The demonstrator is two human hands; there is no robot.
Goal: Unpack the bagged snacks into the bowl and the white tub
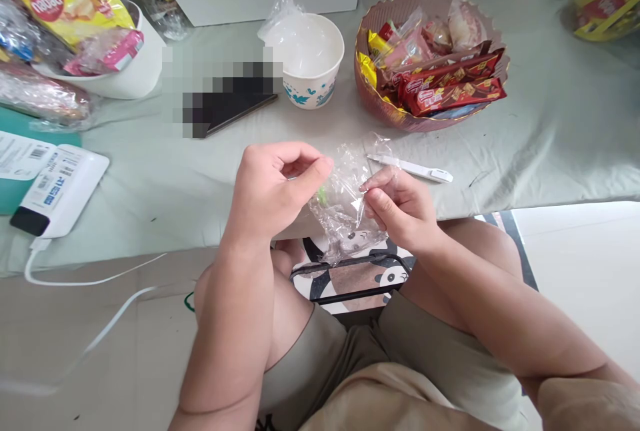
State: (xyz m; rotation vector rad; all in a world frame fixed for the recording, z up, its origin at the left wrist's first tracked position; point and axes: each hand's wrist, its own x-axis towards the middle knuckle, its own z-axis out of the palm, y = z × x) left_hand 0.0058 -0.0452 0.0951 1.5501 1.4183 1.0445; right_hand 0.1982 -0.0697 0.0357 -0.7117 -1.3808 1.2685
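A crumpled clear plastic wrapper (345,198) with a small green mark hangs between my two hands at the table's front edge. My left hand (280,184) pinches its left side between thumb and fingers. On the other side my right hand (395,204) is closed, its thumb and fingertips gripping the wrapper. Just behind the right hand lies a white utility knife (413,168), with its tip partly under clear plastic. Further back stands a paper cup (313,88) with blue leaf prints, and clear plastic pokes out over its rim.
A pink scalloped bowl (367,84) holds several packaged snacks. Left of the cup lies a dark phone (235,108), partly pixelated. A white tub (145,58) of snacks, a white power bank (75,184) with a cable, and a yellow snack container (607,1) are around the table.
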